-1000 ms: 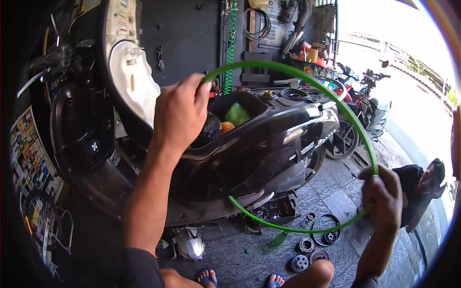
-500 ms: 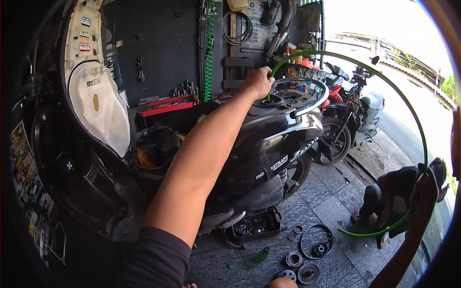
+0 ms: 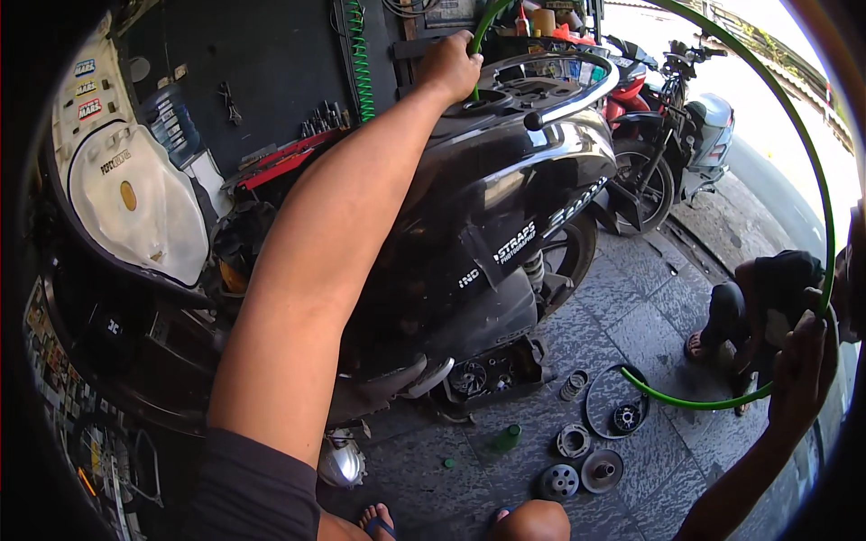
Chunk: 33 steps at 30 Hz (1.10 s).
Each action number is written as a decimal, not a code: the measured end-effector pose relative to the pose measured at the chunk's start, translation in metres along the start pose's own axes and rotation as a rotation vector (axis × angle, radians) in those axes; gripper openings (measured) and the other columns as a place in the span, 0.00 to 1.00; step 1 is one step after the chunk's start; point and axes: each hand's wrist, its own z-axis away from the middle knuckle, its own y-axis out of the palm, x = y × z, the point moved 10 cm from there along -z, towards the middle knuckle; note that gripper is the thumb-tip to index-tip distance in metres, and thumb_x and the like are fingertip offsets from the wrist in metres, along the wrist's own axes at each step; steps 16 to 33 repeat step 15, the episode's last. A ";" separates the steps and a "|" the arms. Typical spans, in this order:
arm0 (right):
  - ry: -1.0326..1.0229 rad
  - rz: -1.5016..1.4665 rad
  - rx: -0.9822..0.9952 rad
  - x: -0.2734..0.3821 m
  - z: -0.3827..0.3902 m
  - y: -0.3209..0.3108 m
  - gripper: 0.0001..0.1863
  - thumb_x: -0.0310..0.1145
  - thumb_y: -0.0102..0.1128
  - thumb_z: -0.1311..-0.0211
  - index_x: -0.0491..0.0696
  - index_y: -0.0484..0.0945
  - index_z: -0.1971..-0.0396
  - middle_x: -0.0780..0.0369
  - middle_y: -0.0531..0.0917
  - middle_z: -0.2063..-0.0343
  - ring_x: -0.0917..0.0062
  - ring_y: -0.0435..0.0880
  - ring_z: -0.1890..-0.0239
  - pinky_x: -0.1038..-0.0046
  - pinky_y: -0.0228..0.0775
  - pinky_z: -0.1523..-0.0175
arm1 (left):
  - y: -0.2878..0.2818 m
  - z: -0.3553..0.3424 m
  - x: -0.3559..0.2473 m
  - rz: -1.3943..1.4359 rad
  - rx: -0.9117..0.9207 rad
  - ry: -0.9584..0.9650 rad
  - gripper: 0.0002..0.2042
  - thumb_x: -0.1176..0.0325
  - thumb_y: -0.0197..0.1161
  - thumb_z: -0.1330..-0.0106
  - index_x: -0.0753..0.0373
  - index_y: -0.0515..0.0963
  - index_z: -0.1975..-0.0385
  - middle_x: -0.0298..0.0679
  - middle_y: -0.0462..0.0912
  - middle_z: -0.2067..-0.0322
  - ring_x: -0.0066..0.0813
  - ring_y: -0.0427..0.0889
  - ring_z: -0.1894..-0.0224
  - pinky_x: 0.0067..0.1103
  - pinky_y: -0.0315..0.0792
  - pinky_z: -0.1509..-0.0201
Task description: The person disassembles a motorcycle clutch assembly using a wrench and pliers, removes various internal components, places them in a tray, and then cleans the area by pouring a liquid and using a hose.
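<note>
The left hand [image 3: 448, 63] grips one end of the green hose [image 3: 816, 180] at the black scooter's [image 3: 505, 216] rear rack; the right hand [image 3: 803, 361] clasps its far loop. Feeding is underway; next, guide the end precisely.

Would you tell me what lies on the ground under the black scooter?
Under the black scooter, clutch pulleys, a drive belt and a green bottle lie on the paving; its body hides anything further beneath.

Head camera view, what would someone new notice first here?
Probably the green hose, bending in a big loop from the left hand over the black scooter round to the right hand at the right edge. Below, round metal parts lie on the paving, and another person crouches beside the right hand.
</note>
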 end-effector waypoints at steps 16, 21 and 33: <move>-0.044 0.161 0.365 -0.001 0.037 0.117 0.21 0.38 0.55 0.26 0.41 0.75 0.41 0.64 0.80 0.73 0.89 0.78 0.74 0.85 0.65 0.75 | 0.002 -0.014 0.037 -0.065 0.428 0.098 0.08 0.68 0.68 0.45 0.66 0.83 0.72 0.38 0.84 0.77 0.29 0.81 0.74 0.29 0.74 0.66; -0.044 0.161 0.365 -0.001 0.037 0.117 0.21 0.38 0.55 0.26 0.41 0.75 0.41 0.64 0.80 0.73 0.89 0.78 0.74 0.85 0.65 0.75 | 0.002 -0.014 0.037 -0.065 0.428 0.098 0.08 0.68 0.68 0.45 0.66 0.83 0.72 0.38 0.84 0.77 0.29 0.81 0.74 0.29 0.74 0.66; -0.044 0.161 0.365 -0.001 0.037 0.117 0.21 0.38 0.55 0.26 0.41 0.75 0.41 0.64 0.80 0.73 0.89 0.78 0.74 0.85 0.65 0.75 | 0.002 -0.014 0.037 -0.065 0.428 0.098 0.08 0.68 0.68 0.45 0.66 0.83 0.72 0.38 0.84 0.77 0.29 0.81 0.74 0.29 0.74 0.66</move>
